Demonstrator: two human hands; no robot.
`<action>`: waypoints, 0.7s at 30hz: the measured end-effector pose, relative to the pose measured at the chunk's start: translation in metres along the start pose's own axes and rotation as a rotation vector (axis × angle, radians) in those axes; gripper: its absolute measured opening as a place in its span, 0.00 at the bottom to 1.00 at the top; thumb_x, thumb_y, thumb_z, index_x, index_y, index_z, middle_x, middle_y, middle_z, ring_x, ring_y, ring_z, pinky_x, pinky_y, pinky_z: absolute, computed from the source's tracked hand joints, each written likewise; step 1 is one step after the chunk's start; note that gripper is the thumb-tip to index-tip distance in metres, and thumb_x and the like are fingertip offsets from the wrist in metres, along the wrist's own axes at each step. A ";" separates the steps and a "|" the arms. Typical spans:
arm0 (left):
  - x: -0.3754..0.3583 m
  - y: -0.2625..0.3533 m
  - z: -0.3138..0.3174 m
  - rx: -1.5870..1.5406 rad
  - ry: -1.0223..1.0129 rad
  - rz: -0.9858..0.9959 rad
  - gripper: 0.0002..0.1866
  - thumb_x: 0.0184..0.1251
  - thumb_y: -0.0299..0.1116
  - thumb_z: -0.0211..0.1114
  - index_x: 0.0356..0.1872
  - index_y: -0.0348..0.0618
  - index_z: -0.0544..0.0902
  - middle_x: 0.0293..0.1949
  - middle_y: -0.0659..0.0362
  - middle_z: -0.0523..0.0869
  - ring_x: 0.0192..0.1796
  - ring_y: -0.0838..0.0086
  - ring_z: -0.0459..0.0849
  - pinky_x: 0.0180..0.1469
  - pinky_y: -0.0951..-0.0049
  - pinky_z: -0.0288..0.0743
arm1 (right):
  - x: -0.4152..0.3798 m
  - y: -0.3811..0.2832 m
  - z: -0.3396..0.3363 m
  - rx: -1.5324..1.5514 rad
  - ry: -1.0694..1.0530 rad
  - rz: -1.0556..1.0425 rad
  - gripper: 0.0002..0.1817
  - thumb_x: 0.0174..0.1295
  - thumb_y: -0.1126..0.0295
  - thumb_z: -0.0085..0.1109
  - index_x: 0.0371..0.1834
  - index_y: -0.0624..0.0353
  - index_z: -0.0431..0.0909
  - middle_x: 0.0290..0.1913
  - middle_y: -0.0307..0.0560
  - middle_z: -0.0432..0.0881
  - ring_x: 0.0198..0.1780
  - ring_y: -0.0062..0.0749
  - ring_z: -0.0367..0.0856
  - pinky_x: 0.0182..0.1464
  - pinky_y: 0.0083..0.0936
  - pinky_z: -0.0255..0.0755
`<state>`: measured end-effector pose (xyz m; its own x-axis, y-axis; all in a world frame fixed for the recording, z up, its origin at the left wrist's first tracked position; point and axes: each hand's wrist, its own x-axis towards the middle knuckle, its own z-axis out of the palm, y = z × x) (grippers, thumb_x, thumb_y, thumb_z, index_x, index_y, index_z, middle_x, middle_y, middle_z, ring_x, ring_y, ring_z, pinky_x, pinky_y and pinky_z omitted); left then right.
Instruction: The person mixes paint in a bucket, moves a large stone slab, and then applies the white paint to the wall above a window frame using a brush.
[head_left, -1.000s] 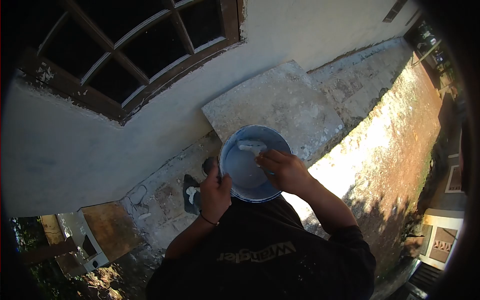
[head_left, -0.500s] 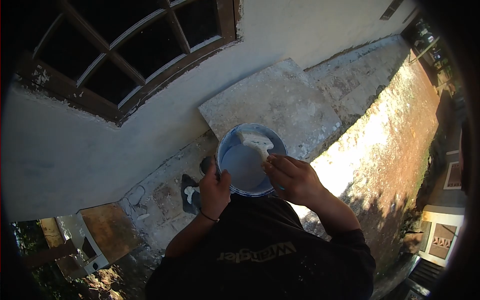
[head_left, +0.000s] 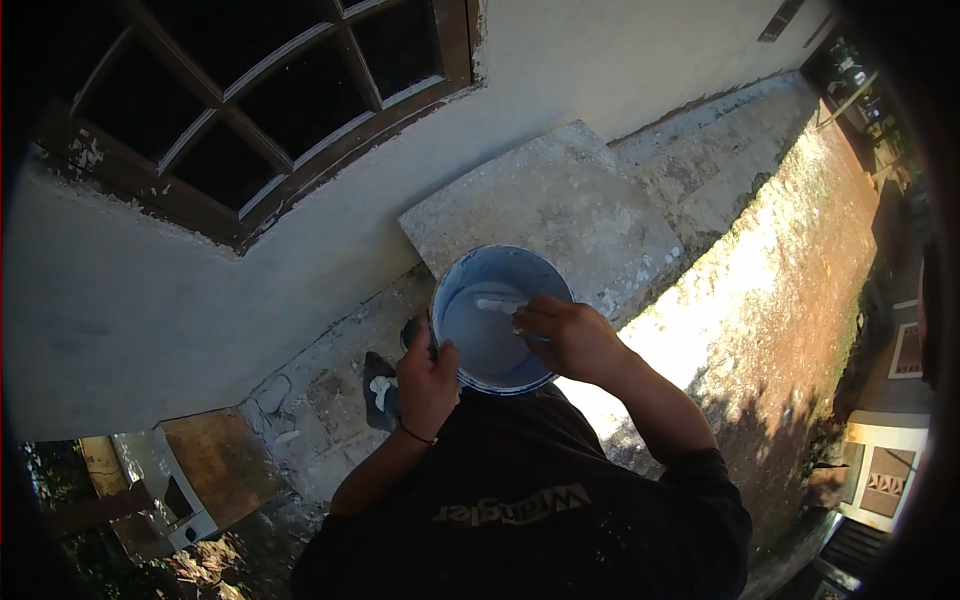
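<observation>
A round bucket (head_left: 449,290) with bluish inner walls hangs in front of my dark shirt, with pale paint (head_left: 480,335) inside. My left hand (head_left: 428,380) grips its left rim, thumb at the edge. Over the bucket's right side, my right hand (head_left: 570,338) is closed on a brush (head_left: 497,304). The brush is down inside the bucket at the paint; its bristles are mostly hidden, and my fingers cover the handle.
A pale wall (head_left: 300,310) with a brown-framed window (head_left: 345,115) rises at the upper left. Beyond the bucket lies a raised concrete slab (head_left: 550,200). Sunlit ground (head_left: 800,270) stretches along the right. A dark shoe (head_left: 380,392) shows below my left hand.
My right hand has moved slightly left and up, lowering the brush into the bucket, where less of it shows. My left hand keeps its hold on the rim.
</observation>
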<state>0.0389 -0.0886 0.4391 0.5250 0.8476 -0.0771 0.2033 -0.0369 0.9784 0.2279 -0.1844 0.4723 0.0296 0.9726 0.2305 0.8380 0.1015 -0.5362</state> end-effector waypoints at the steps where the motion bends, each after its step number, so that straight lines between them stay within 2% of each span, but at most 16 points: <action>1: 0.000 0.002 -0.001 -0.001 -0.003 -0.029 0.26 0.64 0.25 0.53 0.65 0.32 0.62 0.21 0.62 0.79 0.19 0.85 0.74 0.21 0.82 0.67 | -0.003 -0.003 -0.005 0.043 0.012 0.014 0.12 0.48 0.77 0.64 0.38 0.59 0.80 0.38 0.45 0.79 0.36 0.37 0.83 0.36 0.28 0.80; 5: 0.004 0.000 -0.008 0.034 -0.002 -0.012 0.26 0.65 0.26 0.53 0.64 0.31 0.62 0.22 0.62 0.78 0.21 0.86 0.73 0.23 0.82 0.67 | -0.011 -0.013 -0.028 0.034 0.131 -0.101 0.16 0.45 0.75 0.64 0.41 0.57 0.80 0.40 0.45 0.79 0.38 0.37 0.83 0.37 0.28 0.81; 8: 0.006 -0.002 -0.014 0.062 -0.060 -0.102 0.26 0.65 0.26 0.53 0.64 0.30 0.63 0.24 0.61 0.79 0.24 0.86 0.74 0.26 0.81 0.68 | -0.011 -0.014 -0.038 -0.024 0.205 -0.201 0.18 0.44 0.77 0.65 0.42 0.57 0.80 0.41 0.44 0.80 0.42 0.36 0.83 0.41 0.26 0.81; 14: 0.009 0.000 -0.018 -0.026 -0.064 -0.019 0.25 0.64 0.25 0.52 0.63 0.33 0.65 0.27 0.59 0.82 0.24 0.86 0.75 0.26 0.82 0.68 | 0.006 -0.008 -0.041 0.032 0.159 -0.303 0.19 0.43 0.78 0.65 0.43 0.57 0.80 0.43 0.43 0.79 0.47 0.34 0.82 0.45 0.26 0.80; 16: 0.005 0.010 -0.021 0.003 -0.111 -0.140 0.25 0.64 0.24 0.52 0.63 0.34 0.65 0.31 0.58 0.83 0.23 0.86 0.76 0.26 0.82 0.69 | 0.010 -0.006 -0.040 0.026 0.083 -0.349 0.21 0.40 0.79 0.64 0.43 0.57 0.80 0.44 0.42 0.79 0.48 0.34 0.81 0.46 0.27 0.80; 20: 0.003 0.009 -0.021 0.005 -0.105 -0.162 0.25 0.64 0.24 0.51 0.64 0.35 0.65 0.32 0.57 0.83 0.23 0.85 0.77 0.27 0.81 0.71 | 0.015 -0.003 -0.035 0.042 0.030 -0.357 0.24 0.36 0.79 0.63 0.44 0.56 0.80 0.45 0.42 0.79 0.47 0.35 0.81 0.45 0.27 0.80; 21: 0.004 0.005 -0.020 0.018 -0.098 -0.087 0.25 0.64 0.24 0.52 0.64 0.35 0.65 0.33 0.57 0.83 0.22 0.85 0.77 0.26 0.81 0.71 | 0.016 -0.003 -0.035 0.055 -0.006 -0.340 0.22 0.38 0.80 0.64 0.42 0.57 0.81 0.45 0.43 0.80 0.48 0.34 0.81 0.46 0.27 0.80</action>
<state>0.0254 -0.0745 0.4479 0.5829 0.7922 -0.1809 0.2661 0.0242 0.9636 0.2451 -0.1760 0.5055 -0.2499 0.8824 0.3987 0.7689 0.4311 -0.4722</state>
